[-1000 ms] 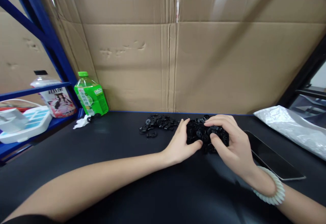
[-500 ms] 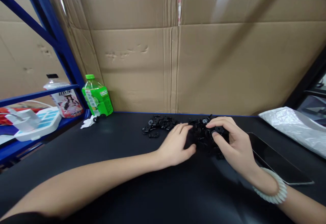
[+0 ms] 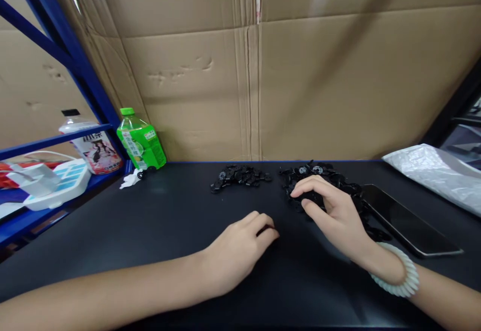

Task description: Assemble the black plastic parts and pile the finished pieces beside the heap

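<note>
My left hand (image 3: 242,248) rests low over the black tabletop, in front of the two heaps. Its fingers are curled towards the thumb, and whatever they may hold is hidden in the dark gap. My right hand (image 3: 332,213) is over the larger heap of small black plastic parts (image 3: 296,175), its thumb and fingers apart with dark parts showing behind the gap. Part of that heap lies hidden under this hand. A smaller heap of similar black parts (image 3: 244,175) sits to its left, with a round, spoked grey piece among them.
A black phone-like slab (image 3: 409,220) lies right of the larger heap, near a silvery plastic bag (image 3: 432,170). At the left stand a green bottle (image 3: 141,143), a white crumpled tissue (image 3: 131,179) and a power strip (image 3: 60,183). Cardboard (image 3: 195,95) walls off the back.
My left hand has drawn back from the larger heap towards me, and its fingers have curled in. My right hand stays over that heap, its fingers still apart. The view has tilted slightly.
</note>
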`<state>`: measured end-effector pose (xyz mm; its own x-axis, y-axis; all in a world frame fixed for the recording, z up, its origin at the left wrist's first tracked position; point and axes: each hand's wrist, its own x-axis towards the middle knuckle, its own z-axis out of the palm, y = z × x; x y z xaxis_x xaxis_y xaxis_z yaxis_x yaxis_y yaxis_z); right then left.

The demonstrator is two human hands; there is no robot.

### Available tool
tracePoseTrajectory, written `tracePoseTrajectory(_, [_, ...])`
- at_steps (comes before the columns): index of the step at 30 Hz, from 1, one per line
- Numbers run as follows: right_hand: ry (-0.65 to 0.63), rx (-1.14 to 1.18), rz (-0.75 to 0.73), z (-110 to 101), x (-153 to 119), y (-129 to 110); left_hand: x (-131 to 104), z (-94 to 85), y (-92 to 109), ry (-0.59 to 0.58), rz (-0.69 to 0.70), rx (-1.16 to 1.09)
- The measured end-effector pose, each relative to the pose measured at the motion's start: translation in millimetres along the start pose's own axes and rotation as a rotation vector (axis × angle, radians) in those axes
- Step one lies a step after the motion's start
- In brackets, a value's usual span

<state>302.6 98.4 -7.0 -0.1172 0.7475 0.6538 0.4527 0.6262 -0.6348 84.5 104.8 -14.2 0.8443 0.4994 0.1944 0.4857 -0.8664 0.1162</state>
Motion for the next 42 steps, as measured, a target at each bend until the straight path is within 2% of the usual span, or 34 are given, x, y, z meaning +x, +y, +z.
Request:
tracePoseTrajectory(2, [-0.030, 0.032, 0.034, 1.3, -1.2, 1.3, 7.0, -1.3, 7.2, -0.033, 0.035, -0.017])
tracePoseTrajectory(5, [-0.088, 0.104, 0.103, 3.9, -2.9, 3.1, 15.5, -1.1, 8.0, -0.030, 0.011, -0.134])
tracePoseTrajectory(7, [-0.128, 0.190, 0.188, 6.2, -4.0, 3.6, 18.4, 2.4, 4.8, 0.059, -0.019, -0.276])
tracePoseTrajectory(11, [-0.222, 0.378, 0.383, 12.1, -5.8, 2.5, 17.9, 11.9, -1.3, 0.334, -0.083, -0.619])
tracePoseTrajectory(13, [-0.325, 0.526, 0.489, 15.6, -7.0, 1.9, 16.3, 14.0, -2.8, 0.421, -0.110, -0.753])
tracePoseTrajectory(16, [-0.527, 0.835, 0.659, 20.4, -9.2, 1.8, 14.1, 13.7, -3.2, 0.477, -0.138, -0.889])
tracePoseTrajectory(18, [-0.595, 0.964, 0.720, 22.4, -10.0, 1.4, 13.0, 13.1, -2.6, 0.487, -0.132, -0.908])
tracePoseTrajectory(22, [-0.637, 0.971, 0.694, 23.7, -8.5, -1.6, 12.1, 14.2, -1.6, 0.486, -0.082, -0.863])
tracePoseTrajectory(26, [-0.615, 0.954, 0.690, 24.3, -6.5, -3.2, 12.4, 14.9, -3.6, 0.492, -0.066, -0.887])
tracePoseTrajectory(35, [-0.657, 1.042, 0.744, 23.2, -5.9, -3.4, 12.9, 13.9, -3.7, 0.464, -0.160, -0.944])
tracePoseTrajectory(42, [-0.646, 1.144, 0.810, 32.8, -11.8, -8.9, 12.8, 18.3, 1.4, 0.444, -0.145, -0.901])
